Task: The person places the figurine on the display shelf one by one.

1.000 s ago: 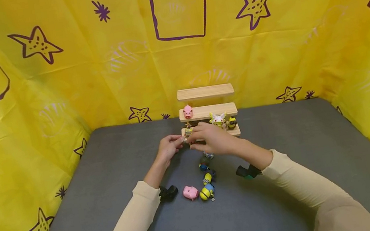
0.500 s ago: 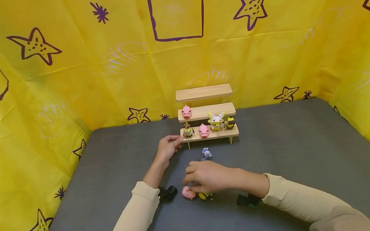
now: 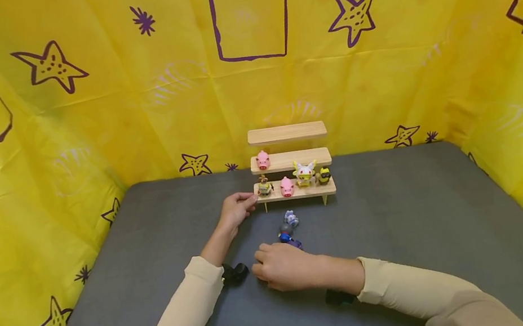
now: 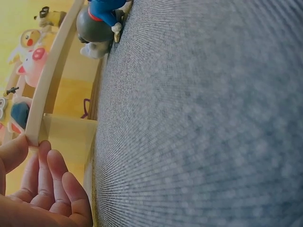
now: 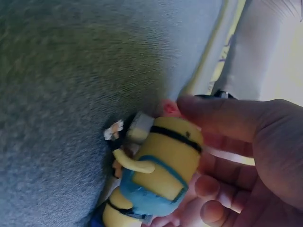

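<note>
My left hand (image 3: 238, 211) pinches the left end of the lowest step of a three-tier wooden display stand (image 3: 287, 133); thumb and fingers meet its edge in the left wrist view. My right hand (image 3: 285, 266) is low over the table with fingers curled. In the right wrist view its thumb and fingers are round a pink pig toy (image 5: 169, 108), mostly hidden behind a yellow Minion figure (image 5: 166, 142). A second Minion (image 5: 120, 203) lies below that one. On the stand's lowest step are another pink pig (image 3: 287, 187) and several small yellow figures; one pig (image 3: 263, 160) sits on the middle step.
Between my right hand and the stand lie a blue-and-white figure (image 3: 291, 218) and a grey-headed figure (image 3: 285, 232). Black wrist gear (image 3: 234, 274) shows under my left sleeve. A yellow patterned cloth (image 3: 158, 128) hangs around the grey table (image 3: 171, 211).
My right hand has left a pink pig on the lowest step and come back toward me, down over the toys on the table. My left hand stays at the stand's edge.
</note>
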### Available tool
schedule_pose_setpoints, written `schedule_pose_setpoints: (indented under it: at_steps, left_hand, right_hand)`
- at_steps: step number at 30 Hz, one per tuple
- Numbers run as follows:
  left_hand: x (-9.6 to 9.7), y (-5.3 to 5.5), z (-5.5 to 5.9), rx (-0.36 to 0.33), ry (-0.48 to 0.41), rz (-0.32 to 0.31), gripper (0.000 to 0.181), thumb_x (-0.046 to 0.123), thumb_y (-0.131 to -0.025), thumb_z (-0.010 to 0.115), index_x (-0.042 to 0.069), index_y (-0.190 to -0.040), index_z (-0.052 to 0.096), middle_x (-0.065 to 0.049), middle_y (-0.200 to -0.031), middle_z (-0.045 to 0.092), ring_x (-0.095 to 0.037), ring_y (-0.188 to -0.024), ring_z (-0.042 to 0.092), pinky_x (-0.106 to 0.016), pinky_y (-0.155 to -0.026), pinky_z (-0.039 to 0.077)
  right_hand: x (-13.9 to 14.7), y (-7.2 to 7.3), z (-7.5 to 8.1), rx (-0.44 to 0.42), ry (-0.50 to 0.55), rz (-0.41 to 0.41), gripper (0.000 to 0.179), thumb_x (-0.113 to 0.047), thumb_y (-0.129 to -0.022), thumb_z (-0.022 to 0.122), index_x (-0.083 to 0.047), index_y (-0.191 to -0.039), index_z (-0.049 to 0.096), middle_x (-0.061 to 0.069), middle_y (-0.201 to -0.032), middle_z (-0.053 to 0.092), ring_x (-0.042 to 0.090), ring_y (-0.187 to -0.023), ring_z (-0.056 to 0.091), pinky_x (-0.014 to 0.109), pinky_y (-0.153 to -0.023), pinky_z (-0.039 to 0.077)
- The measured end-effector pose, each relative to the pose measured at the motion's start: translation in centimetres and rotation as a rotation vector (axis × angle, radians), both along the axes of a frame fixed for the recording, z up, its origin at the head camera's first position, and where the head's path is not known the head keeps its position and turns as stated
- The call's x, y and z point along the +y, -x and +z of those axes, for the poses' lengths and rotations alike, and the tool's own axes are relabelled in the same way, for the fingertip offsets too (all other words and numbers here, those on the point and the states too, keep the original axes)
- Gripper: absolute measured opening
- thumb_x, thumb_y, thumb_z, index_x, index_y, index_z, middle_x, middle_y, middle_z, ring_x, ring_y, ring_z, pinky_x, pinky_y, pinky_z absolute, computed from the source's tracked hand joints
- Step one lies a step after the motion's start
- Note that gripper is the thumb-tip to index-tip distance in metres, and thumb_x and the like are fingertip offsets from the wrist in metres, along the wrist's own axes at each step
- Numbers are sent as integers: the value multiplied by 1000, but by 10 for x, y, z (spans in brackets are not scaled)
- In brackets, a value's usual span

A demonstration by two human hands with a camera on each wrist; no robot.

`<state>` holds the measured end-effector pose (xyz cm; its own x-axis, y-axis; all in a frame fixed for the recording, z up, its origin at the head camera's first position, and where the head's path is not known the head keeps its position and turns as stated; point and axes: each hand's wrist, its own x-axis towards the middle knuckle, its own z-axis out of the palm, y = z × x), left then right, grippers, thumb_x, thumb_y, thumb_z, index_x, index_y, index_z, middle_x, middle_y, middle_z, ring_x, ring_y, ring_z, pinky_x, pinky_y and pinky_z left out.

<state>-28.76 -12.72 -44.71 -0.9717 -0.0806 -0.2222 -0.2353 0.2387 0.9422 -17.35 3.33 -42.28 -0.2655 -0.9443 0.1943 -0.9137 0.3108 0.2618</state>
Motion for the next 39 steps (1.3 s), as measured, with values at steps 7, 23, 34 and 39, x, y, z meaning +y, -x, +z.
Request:
schedule_pose_setpoints:
  at_steps: [7,23,34,39]
  left_hand:
    - [1,-1,-2,4,-9,11,28,22,-94,66,3,-115,67,-10,-98,71,-9,-74,61,-26,-70,49]
    - [1,0,0,-14,-1,14,30,24,-94,66,4,-116,67,-8,-99,70,-10,-76,61,-25,-71,49]
    - [2,1,-1,-20,2,18,30,24,-93,66,4,-115,68,-10,-100,69,-10,-76,61,-25,-70,48]
    - [2,0,-1,-16,5,17,30,25,-93,67,4,-115,68,-7,-97,69,-11,-77,61,-26,-72,48]
  right_hand:
    - [5,6,-2,-12,16,-51,17,-26,-84,71,-18,-98,65,-5,-78,63,13,-74,58,23,-66,47]
    - [18,19,4,-271,47,-161,6,-24,-85,74,-18,-88,73,-3,-80,62,13,-73,54,22,-63,45]
    - [19,24,11,-297,-3,-170,11,-21,-79,78,-17,-80,68,-5,-77,63,12,-75,56,22,-69,45]
    - [19,25,11,-281,-20,-177,18,-21,-76,81,-15,-86,67,-4,-80,64,13,-77,57,24,-73,45]
